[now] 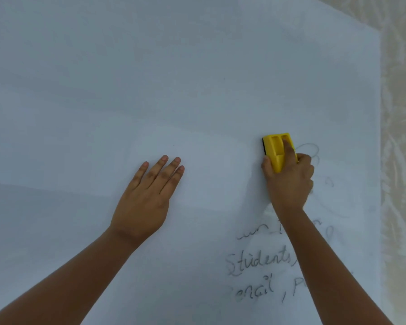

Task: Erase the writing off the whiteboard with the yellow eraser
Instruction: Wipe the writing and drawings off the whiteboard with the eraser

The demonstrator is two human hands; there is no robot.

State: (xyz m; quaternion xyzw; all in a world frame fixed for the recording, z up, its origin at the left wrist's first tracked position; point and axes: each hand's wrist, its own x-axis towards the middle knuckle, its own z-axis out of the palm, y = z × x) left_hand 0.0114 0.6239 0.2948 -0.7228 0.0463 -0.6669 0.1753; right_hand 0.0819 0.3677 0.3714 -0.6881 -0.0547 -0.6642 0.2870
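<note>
On whiteboard (197, 90) — left hand (145, 198) flat, open; right hand (288, 184) gripping yellow eraser (277, 148).

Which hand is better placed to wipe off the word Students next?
Right. The right hand grips the yellow eraser above Students; the left hand lies flat on the whiteboard, empty.

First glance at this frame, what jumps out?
The yellow eraser stands out right of centre, pressed to the whiteboard in the right hand. The left hand lies flat, fingers spread, on a bare part of the board near the middle. Below the eraser, at lower right, faint handwriting remains, partly smeared, with "Students" readable.
</note>
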